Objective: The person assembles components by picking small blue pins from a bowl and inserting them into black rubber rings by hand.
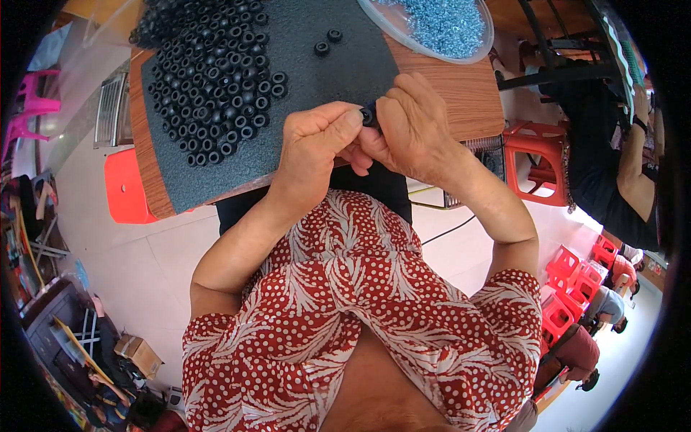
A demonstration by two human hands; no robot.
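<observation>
Fingers of the left hand [311,147] and right hand [412,122] are closed together on one small black ring [368,115], pinched between the fingertips. Beyond the fingers, many black rings [212,79] lie on a dark mat [317,86].

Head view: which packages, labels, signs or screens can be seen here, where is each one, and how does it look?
Cardboard box: on the floor at lower left, small, brown, box-shaped.
Clear plastic bag: on the wooden table at upper right, open, holding many small pale blue parts.
Labels, signs, screens: none that can be made out.
</observation>
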